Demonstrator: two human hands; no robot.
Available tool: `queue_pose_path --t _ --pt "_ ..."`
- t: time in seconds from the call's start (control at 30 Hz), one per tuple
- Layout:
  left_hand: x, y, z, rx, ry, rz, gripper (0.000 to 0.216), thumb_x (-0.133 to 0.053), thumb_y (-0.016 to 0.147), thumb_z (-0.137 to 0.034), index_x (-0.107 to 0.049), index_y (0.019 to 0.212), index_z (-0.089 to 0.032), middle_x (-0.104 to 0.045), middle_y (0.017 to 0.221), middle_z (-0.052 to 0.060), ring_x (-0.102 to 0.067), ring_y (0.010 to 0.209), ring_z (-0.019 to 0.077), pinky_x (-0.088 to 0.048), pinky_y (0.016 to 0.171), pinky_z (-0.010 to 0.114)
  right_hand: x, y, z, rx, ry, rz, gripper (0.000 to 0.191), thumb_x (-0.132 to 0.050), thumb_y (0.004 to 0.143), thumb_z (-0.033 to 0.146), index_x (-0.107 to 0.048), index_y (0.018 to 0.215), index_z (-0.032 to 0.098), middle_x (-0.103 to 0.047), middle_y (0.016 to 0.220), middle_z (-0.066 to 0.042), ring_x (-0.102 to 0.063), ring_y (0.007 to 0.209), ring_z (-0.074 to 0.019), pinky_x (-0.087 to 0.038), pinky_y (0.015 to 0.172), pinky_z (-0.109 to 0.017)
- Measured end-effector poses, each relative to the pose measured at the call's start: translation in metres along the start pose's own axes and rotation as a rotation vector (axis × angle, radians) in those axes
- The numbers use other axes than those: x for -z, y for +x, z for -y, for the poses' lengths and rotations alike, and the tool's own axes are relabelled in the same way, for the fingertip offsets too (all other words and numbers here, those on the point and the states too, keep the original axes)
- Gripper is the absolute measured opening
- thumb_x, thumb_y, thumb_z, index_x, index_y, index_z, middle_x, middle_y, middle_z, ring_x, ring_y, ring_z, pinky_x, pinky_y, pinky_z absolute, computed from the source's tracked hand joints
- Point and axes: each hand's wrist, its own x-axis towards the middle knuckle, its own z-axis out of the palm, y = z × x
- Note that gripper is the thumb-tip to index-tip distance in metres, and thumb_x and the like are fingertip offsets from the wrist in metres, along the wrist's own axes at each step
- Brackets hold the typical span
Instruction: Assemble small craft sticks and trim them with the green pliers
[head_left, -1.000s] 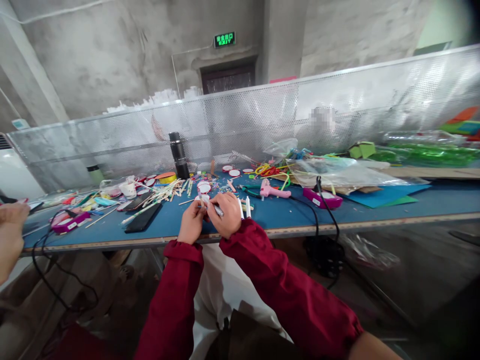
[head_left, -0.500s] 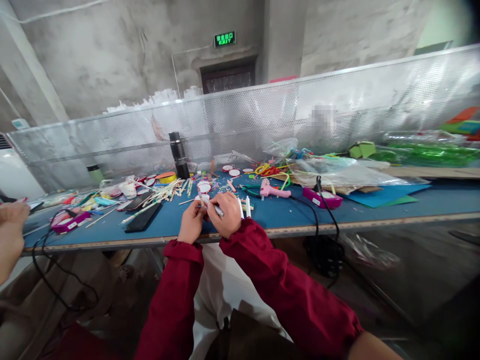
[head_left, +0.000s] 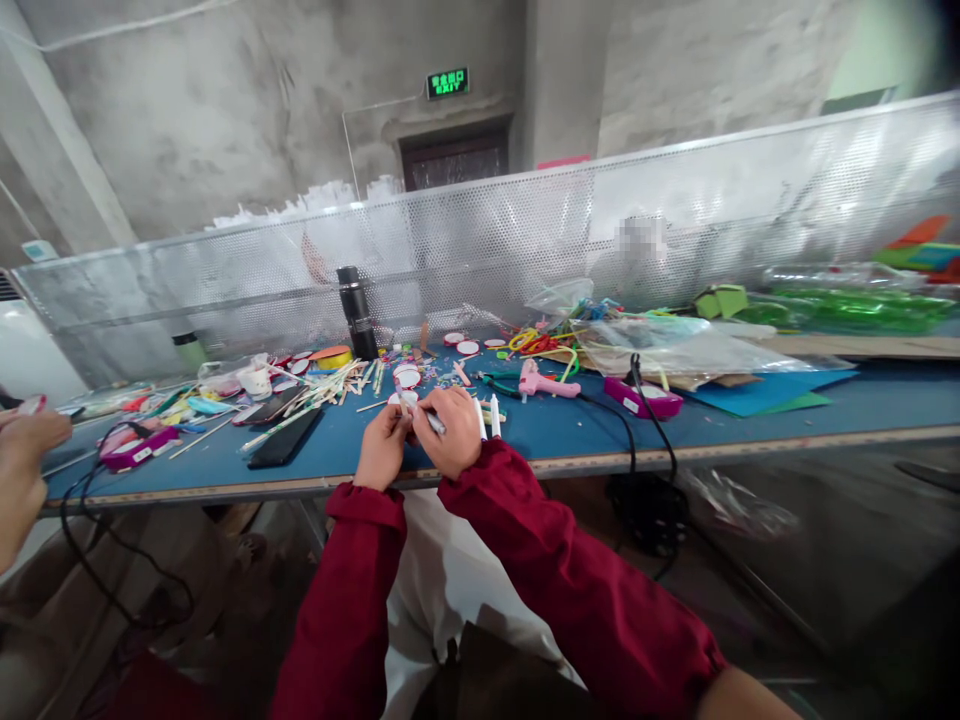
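Near the front edge of the table, my left hand (head_left: 382,445) is closed in a pinch on a small pale piece, probably a short flat stick, mostly hidden by the fingers. My right hand (head_left: 452,430) grips a white marker pen (head_left: 436,424), its tip turned toward that piece. Both hands are nearly touching. Just right of my right hand, white pens (head_left: 495,416) lie on the table. Small round red-and-white pieces (head_left: 407,376) lie beyond my fingers. A pink glue gun (head_left: 547,381) rests farther right, next to green-handled pliers (head_left: 499,381).
A dark phone (head_left: 286,437) and loose wooden sticks (head_left: 337,387) lie left on the blue table (head_left: 540,430). A black bottle (head_left: 357,312) stands behind. Purple boxes with cables (head_left: 643,397) sit at both sides. Another person's hand (head_left: 26,450) is at far left.
The pale piece in my left hand shows less above the fingers than before. My hands stay in nearly the same place. The other person's hand has moved slightly right.
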Motion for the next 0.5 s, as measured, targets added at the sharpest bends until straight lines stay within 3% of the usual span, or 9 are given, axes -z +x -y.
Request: queue_pose_path --t 0.5 --pt "0.0010 0.0002 0.0018 -0.024 0.009 0.015 0.021 -0.062 0.089 -0.038 -0.066 0.093 -0.017 -0.062 0.068 -0.003 -0.056 0.060 0.0131 -0.041 0.059 0.024 -0.0004 0.0002 0.0000 -0.003 0.003 -0.002 0.018 -0.057 0.095 0.023 -0.053 0.077 0.025 -0.066 0.073 -0.002 -0.058 0.073 -0.0194 -0.043 0.079 -0.037"
